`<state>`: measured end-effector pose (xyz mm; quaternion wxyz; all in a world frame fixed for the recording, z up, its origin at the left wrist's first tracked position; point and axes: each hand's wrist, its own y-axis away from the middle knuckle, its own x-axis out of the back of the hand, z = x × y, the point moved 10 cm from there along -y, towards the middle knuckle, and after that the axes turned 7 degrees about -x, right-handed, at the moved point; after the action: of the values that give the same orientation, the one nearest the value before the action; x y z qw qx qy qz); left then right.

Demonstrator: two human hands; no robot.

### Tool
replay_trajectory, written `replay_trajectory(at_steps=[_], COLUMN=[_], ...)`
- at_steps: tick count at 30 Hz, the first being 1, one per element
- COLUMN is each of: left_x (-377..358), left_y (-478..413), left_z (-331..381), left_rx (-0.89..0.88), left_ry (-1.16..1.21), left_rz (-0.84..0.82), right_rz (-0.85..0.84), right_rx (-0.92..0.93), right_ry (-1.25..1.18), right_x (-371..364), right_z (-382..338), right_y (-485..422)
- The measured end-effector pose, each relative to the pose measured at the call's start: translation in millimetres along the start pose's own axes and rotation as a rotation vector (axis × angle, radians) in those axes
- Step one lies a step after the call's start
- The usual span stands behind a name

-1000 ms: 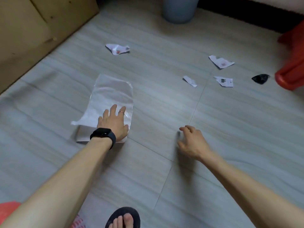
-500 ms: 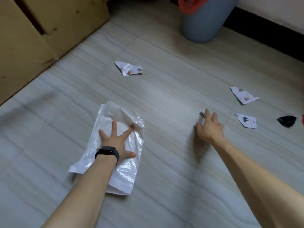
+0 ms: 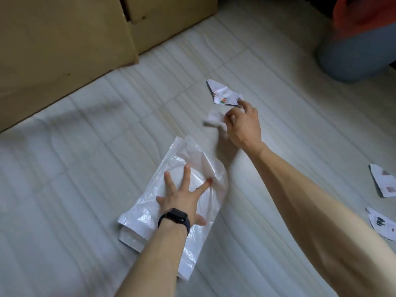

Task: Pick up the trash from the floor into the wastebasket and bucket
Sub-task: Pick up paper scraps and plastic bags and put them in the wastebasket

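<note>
You are pressing your left hand (image 3: 182, 200) flat on the one plastic bag (image 3: 192, 249) lying on the floor (image 3: 75, 168). Its fingers (image 3: 186, 174) are spreading wide apart and straight, and the bag is bunching up just beyond the fingertips. You are wearing one dark watch (image 3: 174, 217) on that wrist and one thin ring (image 3: 199, 190) on one finger. Your right hand (image 3: 244, 127) is hovering beyond the bag, with its fingers curling together and pinching one small crumpled scrap (image 3: 214, 120), which is showing blurred. I am counting four pieces of paper in all: the one in your grip and three lying on the floor. The printed scrap (image 3: 222, 95), with red and green marks, is lying just past your right fingertips; I cannot tell whether the outstretched forefinger is touching it. The upper torn scrap (image 3: 383, 181) and the lower torn scrap (image 3: 381, 226) are lying well to the right of both hands, near each other. One grey-blue wastebasket (image 3: 353, 54) with an orange liner is standing far beyond the right fingers. Two cardboard boxes (image 3: 64, 39) are sitting far beyond the left fingers.
</note>
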<state>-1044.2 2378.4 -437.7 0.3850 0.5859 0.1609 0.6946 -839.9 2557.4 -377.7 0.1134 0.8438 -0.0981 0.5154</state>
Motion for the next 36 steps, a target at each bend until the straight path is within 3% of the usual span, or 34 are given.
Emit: replay_trajectory(at_steps=[6,11,17,23,28,33,36], left_x=[-4,-2,1,5,3,-37,-68], left_y=[-1,-3,-1,3,1,10,12], left_z=[0,-3,-6,-14,-5,95,149], left_rx=[-0.011,0.009,0.031,0.043,0.016,-0.107,-0.181], left_ry=[0.03,0.032,0.032,0.01,-0.103,-0.225,-0.265], left_rz=[0.0,-0.051,-0.054,-0.032,-0.058,-0.121,-0.126], right_rz=[-0.177,-0.061,-0.039,0.018,0.15,0.367,0.257], right_rx=[-0.088,-0.016,-0.183,-0.589,-0.724,-0.879,-1.029], right_ry=[0.188,0.167,-0.205,-0.465,-0.34,-0.346,-0.266], right_x=[-49,-37,-11,28,99,155,151], right_z=[11,8,51,176,289,386,435], right_y=[-90,-61,21,151,221,249,258])
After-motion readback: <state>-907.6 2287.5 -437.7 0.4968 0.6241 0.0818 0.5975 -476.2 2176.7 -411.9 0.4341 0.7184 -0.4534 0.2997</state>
